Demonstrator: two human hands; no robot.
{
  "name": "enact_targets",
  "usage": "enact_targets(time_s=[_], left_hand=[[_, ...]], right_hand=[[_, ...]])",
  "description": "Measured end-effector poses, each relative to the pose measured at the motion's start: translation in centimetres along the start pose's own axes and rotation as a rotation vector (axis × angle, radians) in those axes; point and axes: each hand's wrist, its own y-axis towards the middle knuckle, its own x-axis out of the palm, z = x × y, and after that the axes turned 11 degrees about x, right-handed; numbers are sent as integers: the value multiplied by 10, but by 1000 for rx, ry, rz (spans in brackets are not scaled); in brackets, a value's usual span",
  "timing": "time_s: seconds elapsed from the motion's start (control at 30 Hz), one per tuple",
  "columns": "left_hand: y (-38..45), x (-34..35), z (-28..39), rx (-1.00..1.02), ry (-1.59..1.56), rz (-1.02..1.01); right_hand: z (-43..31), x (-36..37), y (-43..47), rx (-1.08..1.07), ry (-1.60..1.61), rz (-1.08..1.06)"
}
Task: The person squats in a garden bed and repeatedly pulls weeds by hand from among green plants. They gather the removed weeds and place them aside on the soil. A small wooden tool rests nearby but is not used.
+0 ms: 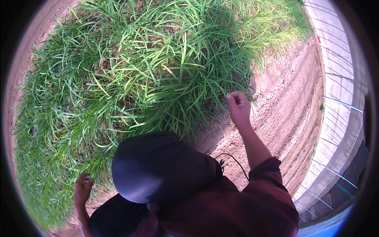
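Observation:
A dense bed of long, narrow-leaved green plants (154,68) fills the middle and left of the view. My right hand (239,108), palm side partly showing and fingers curled, is at the bed's right edge, over bare soil; whether thin leaves lie between its fingers cannot be told. At the lower left, my left hand (83,188) is beside the leaves with its fingers bent, and its grip is too small to make out. My knee in dark trousers (160,166) stands between the two hands, against the near edge of the plants.
Furrowed brown soil (293,97) runs along the right side. Beyond it lies a pale strip (339,89) crossed by thin bars and shadows. A dark cord (234,160) loops beside my knee. More bare soil (32,44) borders the bed at the upper left.

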Motion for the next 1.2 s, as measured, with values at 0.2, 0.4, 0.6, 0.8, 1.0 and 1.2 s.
enact_targets(time_s=[0.2, 0.4, 0.6, 0.8, 1.0, 1.2], left_hand=[[1, 0, 3, -10, -10, 8], [6, -1, 6, 2, -18, 6], [0, 1, 10, -1, -8, 16], [-1, 2, 9, 10, -64, 17], [2, 2, 0, -9, -52, 21], [3, 2, 2, -27, -74, 24]], right_hand=[[-11, 29, -58, 105, -56, -299], [-21, 67, -51, 107, -112, -215], [-20, 82, -45, 168, -232, -176], [-15, 96, -38, 280, -106, -146], [-10, 103, -34, 341, 102, -152], [-10, 103, -36, 389, 182, -172]])
